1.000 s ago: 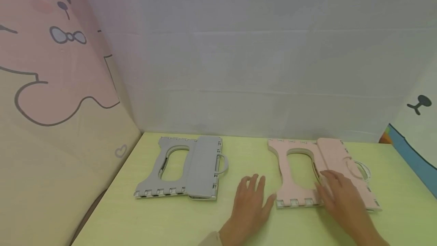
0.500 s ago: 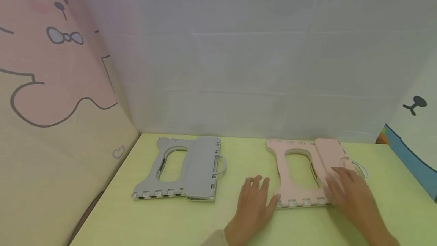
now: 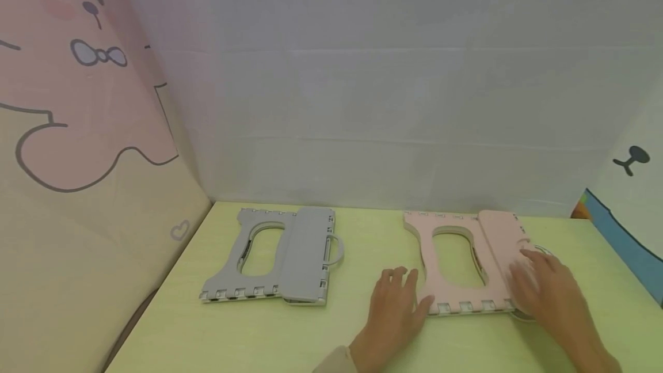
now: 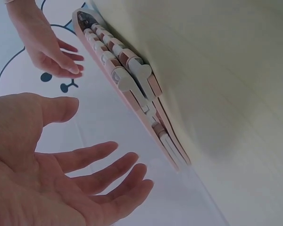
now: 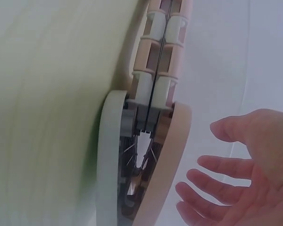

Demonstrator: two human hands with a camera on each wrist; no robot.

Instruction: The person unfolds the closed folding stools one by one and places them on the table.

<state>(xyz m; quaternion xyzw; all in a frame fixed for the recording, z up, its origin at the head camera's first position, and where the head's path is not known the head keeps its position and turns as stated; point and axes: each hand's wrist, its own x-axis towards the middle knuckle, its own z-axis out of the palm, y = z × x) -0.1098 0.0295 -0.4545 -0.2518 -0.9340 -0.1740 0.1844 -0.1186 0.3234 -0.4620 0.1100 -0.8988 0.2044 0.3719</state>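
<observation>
A pink folding stool [image 3: 496, 240] lies folded flat at the right of the table in the head view. My left hand [image 3: 393, 307] is beside its near left corner, fingers loosely spread; the thumb looks close to or touching that corner. The left wrist view shows the left hand [image 4: 61, 183] holding nothing. Over the pink stool's right panel hovers my right hand [image 3: 554, 298], slightly blurred, hiding part of the panel and handle. In the right wrist view, the right hand [image 5: 269, 174] has relaxed fingers apart from the pink stool's hinged edge [image 5: 162, 61].
A grey folding stool [image 3: 305, 252] lies folded flat at the left, its loop handle [image 3: 336, 249] pointing right. Both stand on a pale yellow-green table [image 3: 259, 338]. A white cloth [image 3: 362, 102] hangs behind, and patterned cloths flank the table.
My right hand has moved to the right across the pink stool's panel. My left hand has shifted slightly right, toward the stool's near left corner. The stools lie as before.
</observation>
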